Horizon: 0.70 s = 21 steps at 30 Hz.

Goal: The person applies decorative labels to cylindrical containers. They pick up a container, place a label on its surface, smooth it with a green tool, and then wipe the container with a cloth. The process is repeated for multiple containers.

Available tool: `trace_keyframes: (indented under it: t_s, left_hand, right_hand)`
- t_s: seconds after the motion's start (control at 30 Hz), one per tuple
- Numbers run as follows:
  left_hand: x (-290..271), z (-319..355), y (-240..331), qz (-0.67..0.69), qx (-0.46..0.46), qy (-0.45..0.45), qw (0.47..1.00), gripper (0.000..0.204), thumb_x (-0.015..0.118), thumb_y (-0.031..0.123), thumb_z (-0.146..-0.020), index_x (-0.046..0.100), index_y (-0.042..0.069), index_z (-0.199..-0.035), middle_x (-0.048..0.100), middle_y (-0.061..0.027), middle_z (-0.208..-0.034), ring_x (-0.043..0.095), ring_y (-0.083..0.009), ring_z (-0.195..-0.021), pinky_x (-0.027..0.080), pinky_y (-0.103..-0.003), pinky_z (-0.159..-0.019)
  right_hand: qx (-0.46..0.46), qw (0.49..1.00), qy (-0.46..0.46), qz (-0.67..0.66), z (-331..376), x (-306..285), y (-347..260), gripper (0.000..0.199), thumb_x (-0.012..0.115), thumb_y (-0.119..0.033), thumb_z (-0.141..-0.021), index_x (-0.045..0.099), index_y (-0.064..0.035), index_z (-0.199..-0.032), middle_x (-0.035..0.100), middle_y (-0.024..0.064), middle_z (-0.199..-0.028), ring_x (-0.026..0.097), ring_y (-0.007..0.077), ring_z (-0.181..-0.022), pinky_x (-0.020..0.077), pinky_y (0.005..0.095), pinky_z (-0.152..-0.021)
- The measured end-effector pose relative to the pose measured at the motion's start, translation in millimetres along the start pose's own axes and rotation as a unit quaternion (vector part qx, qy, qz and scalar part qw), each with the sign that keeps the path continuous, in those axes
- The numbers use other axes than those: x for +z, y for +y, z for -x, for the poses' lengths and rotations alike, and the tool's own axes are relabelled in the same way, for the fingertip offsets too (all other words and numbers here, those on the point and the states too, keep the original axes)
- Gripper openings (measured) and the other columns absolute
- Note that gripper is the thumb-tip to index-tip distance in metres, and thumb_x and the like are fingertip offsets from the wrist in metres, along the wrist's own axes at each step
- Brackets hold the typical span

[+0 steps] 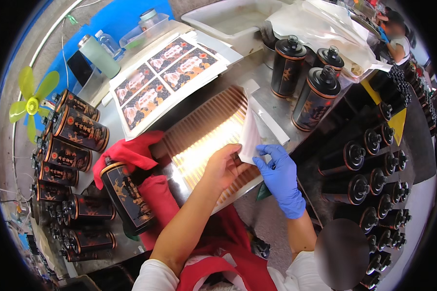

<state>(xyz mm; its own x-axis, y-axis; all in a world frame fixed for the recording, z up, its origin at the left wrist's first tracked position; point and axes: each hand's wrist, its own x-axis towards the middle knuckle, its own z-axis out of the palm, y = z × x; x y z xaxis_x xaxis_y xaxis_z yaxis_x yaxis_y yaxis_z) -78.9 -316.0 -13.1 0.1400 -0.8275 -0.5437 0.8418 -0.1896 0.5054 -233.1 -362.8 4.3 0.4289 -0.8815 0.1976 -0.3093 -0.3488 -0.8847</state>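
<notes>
A sheet of shiny gold and brown stripes point(204, 121) lies in front of me, with bright glare across its middle. Its right edge is curled up, showing a white underside point(250, 136). My bare left hand point(223, 167) grips the sheet near that curl, fingers closed. On my right hand point(282, 180) is a blue glove; its thumb and fingers pinch the lower corner of the curled edge. A dark decorated bottle point(127, 196) lies on its side by my left forearm, against a red cloth point(128, 153).
Printed sheets point(162, 80) are stacked beyond the striped one. Dark bottles point(317, 97) stand at the far right, several more point(352, 189) along the right and others point(80, 128) at left. A yellow-green fan point(32, 105), green flask point(99, 56) and white basin point(228, 22) are around. Another person point(398, 43) works at far right.
</notes>
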Motion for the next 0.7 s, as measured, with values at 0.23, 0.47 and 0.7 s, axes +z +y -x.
trace_keyframes:
  t_s: [0.23,0.47,0.7]
  left_hand:
    - [9.0,-5.4,-5.4,0.025,-0.032,-0.050,0.998,0.019,0.062,0.014,-0.084,0.057,0.004,-0.099,0.059,-0.0087,-0.098,0.057,-0.0198,-0.095,0.052,-0.034,-0.082]
    - [25.9,-9.9,-16.2,0.042,-0.008,-0.047,0.998,0.016,0.062,0.015,-0.086,0.056,0.004,-0.096,0.059,-0.0066,-0.092,0.059,-0.0159,-0.085,0.053,-0.028,-0.076]
    - [38.2,-10.2,-25.7,-0.074,0.067,-0.048,0.994,0.011,0.063,0.014,-0.085,0.058,0.004,-0.086,0.061,-0.0052,-0.086,0.061,-0.0161,-0.078,0.052,-0.029,-0.073]
  right_hand:
    - [0.038,0.999,-0.032,0.019,-3.6,-20.4,-3.2,0.035,0.078,-0.021,-0.071,0.065,-0.0063,-0.100,0.060,0.0034,-0.078,0.047,0.0064,-0.050,0.0427,0.0219,-0.051]
    - [0.201,0.975,-0.087,-0.043,-16.2,-35.5,-8.7,0.032,0.077,-0.021,-0.073,0.066,-0.0047,-0.098,0.055,0.0007,-0.059,0.048,0.0036,-0.049,0.0402,0.0189,-0.049]
    - [0.255,0.955,-0.043,-0.147,-24.0,-41.4,-1.9,0.023,0.069,-0.019,-0.081,0.066,0.0020,-0.091,0.058,0.0022,-0.059,0.050,0.0058,-0.047,0.0394,0.0200,-0.046]
